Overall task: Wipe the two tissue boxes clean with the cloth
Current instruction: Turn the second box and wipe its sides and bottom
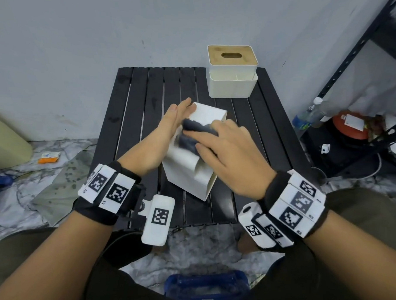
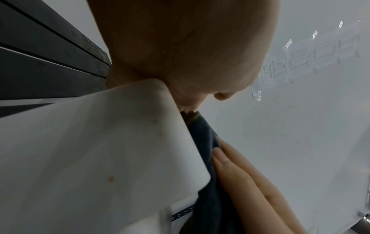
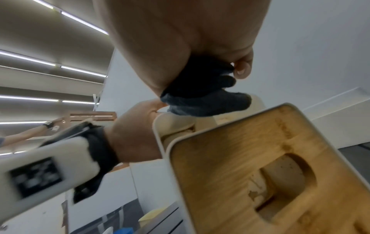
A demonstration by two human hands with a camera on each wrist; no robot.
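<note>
1. Head view: the left hand (image 1: 167, 137) braces the tilted tissue box (image 1: 189, 173) at table (image 1: 131, 103) centre, fingers straight; the right hand (image 1: 229, 153) presses the cloth (image 1: 192, 136) flat on it. Use steady strokes. The second box (image 1: 232, 80) stands at 1 o'clock.
2. Left wrist: small brown spots on the box wall remain to be wiped.
3. Right wrist: bamboo lid (image 3: 240, 166), ceiling lights.
</note>
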